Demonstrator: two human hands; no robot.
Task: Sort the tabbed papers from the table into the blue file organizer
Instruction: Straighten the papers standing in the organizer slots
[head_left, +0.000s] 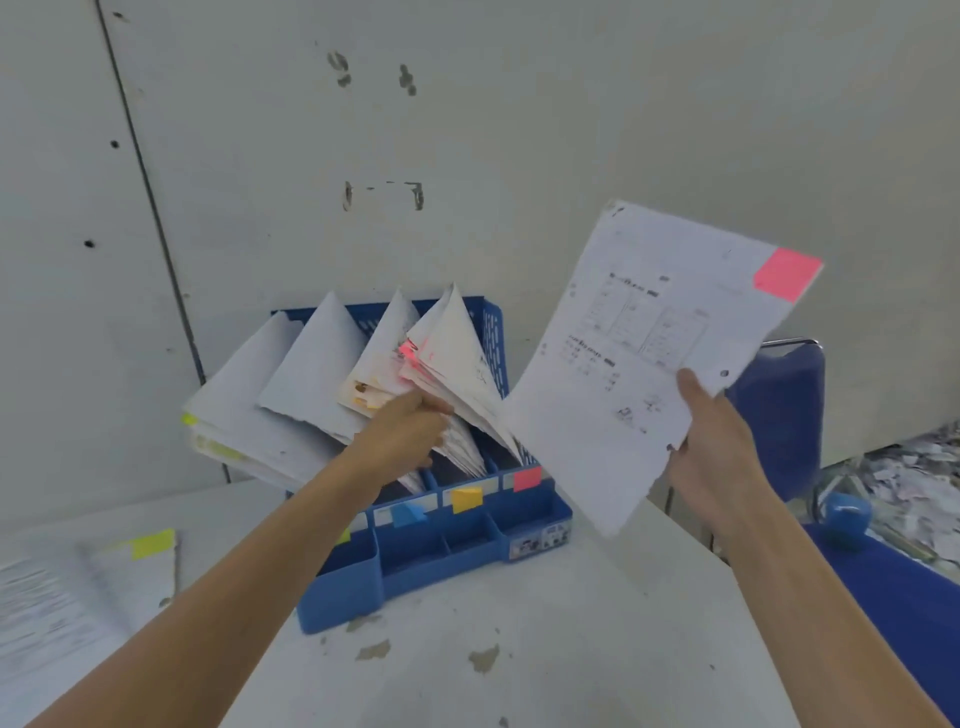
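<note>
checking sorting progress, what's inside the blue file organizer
Leaning papers stand in the slots of the blue file organizer; the left hand grips some. Slot bottoms are covered. The right hand holds a pink-tabbed sheet outside.

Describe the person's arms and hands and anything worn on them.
The left hand and right hand are bare: no gloves, and no ring, watch or bracelet shows. Both arms are bare too, with no sleeve in view.

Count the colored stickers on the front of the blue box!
4, in a row on the blue file organizer: pink sticker rightmost, then yellow sticker, blue sticker, and a yellow-green sticker half hidden by the left arm.
</note>
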